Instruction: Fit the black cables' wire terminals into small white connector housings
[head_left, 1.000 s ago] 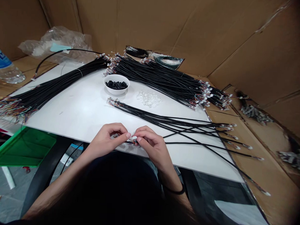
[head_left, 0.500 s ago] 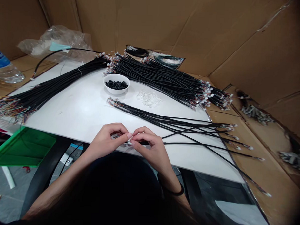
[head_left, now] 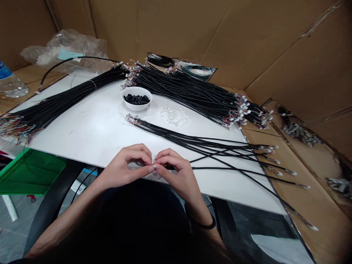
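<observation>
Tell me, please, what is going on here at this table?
A person is working with bare hands at a white table. The left hand and the right hand together pinch the small connector end of a black cable near the table's front edge. More loose black cables lie to the right of the hands. Farther away are big cable bundles, a white bowl of small black pieces, and a heap of small white pieces.
</observation>
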Demonstrator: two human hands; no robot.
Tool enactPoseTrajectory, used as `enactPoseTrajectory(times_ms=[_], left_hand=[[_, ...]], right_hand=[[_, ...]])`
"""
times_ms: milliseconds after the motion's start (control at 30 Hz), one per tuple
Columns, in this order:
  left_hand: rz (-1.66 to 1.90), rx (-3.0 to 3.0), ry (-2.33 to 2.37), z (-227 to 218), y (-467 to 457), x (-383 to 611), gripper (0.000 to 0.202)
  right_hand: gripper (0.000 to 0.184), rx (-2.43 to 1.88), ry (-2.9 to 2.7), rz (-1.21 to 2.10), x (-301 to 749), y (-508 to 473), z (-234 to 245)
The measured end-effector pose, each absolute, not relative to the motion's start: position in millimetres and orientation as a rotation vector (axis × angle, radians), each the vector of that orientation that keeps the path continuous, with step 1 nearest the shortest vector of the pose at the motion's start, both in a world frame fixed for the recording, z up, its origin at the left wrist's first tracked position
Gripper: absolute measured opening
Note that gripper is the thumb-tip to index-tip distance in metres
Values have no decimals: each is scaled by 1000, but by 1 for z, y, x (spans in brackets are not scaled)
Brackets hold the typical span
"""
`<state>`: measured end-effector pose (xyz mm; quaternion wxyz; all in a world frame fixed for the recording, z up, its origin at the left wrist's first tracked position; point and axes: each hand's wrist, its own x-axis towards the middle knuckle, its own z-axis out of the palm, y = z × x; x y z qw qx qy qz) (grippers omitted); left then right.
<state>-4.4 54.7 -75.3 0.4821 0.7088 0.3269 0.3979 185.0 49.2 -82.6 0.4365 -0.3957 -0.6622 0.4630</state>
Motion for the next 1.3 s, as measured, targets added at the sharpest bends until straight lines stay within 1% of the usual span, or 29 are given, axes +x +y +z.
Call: enactPoseTrajectory(times_ms=[200,600,833,1300], left_hand=[[923,1713,830,-77,59,-4,16],[785,1591,912,-72,62,-1,20],[766,1586,896,-71,63,-1,20],[771,1603,851,-70,64,0,17]], right_hand=[[18,-994,-1663,1164,188,49,-81],[17,-958,-1730,1293,194,56,-80],[22,-979,-1799,1348,195,58,-74],[13,-958,-1829,1469,196,66,-68]])
